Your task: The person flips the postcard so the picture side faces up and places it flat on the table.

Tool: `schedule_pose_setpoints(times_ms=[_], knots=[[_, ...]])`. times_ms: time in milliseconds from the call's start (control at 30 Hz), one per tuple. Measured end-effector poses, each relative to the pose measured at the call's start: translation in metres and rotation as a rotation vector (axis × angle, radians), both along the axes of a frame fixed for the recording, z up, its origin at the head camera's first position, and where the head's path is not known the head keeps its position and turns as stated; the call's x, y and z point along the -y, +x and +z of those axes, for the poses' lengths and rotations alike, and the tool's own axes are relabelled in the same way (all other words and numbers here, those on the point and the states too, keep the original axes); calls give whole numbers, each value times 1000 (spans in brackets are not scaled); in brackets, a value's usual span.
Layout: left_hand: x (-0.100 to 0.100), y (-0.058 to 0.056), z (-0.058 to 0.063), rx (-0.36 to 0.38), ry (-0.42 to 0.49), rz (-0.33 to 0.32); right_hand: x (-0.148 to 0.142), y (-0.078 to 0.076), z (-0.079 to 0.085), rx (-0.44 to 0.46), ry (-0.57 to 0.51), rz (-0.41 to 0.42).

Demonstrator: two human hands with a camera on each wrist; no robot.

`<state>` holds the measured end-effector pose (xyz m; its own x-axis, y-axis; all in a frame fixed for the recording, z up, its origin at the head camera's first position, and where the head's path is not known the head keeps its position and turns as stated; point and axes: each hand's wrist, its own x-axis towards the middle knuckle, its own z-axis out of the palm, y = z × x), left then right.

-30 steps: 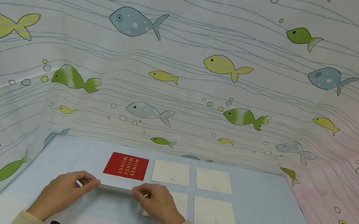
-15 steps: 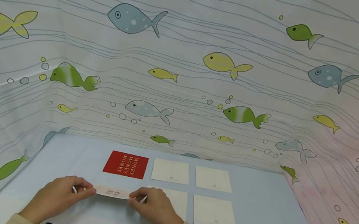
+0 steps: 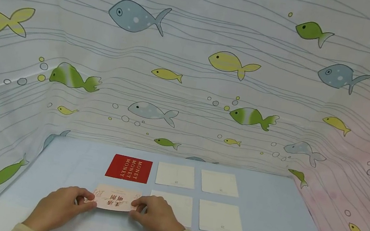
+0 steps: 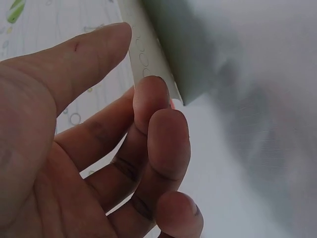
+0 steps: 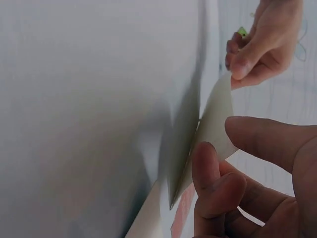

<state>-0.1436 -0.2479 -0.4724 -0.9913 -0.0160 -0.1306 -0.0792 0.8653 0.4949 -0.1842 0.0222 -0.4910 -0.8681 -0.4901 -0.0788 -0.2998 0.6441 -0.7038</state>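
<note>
A pale pink card (image 3: pixel 116 198) with red characters is held between both hands, its printed face turned up toward the head camera. My left hand (image 3: pixel 61 206) pinches its left end between thumb and fingers. At the other end, my right hand (image 3: pixel 158 216) pinches the right edge. In the right wrist view the card's plain pale side (image 5: pixel 216 116) faces the camera, with the left hand (image 5: pixel 267 44) at its far end. Behind the held card lies a red card (image 3: pixel 129 168) lettered MONEY three times.
Cream cards lie in rows on the light blue table (image 3: pixel 275 212): one at back centre (image 3: pixel 175 175), one at back right (image 3: pixel 219 183), one at front right (image 3: pixel 221 218). Another cream card (image 3: pixel 182 205) is partly hidden by the right hand. A fish-patterned cloth (image 3: pixel 189 91) surrounds the table.
The held card has tilted from nearly edge-on to showing its printed face, and both hands have come slightly lower in the head view. The cards on the table stay put.
</note>
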Motion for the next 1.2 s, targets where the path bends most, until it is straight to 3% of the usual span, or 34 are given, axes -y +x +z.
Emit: schedule_pose_setpoints(times_ms=[233,467,733,1200], knots=[[0,-1,-3,-21,-14,3,3,-2,-4,-30,41,-8],[-1,-5,-7,6,-28,8,5,-3,-2,-35,63,-21],[-4,-7,-11,66,-39,35,9,-3,-3,13,83,-44],[-4,-8,-16,104,-68,28,12,-3,-4,52,121,-49]])
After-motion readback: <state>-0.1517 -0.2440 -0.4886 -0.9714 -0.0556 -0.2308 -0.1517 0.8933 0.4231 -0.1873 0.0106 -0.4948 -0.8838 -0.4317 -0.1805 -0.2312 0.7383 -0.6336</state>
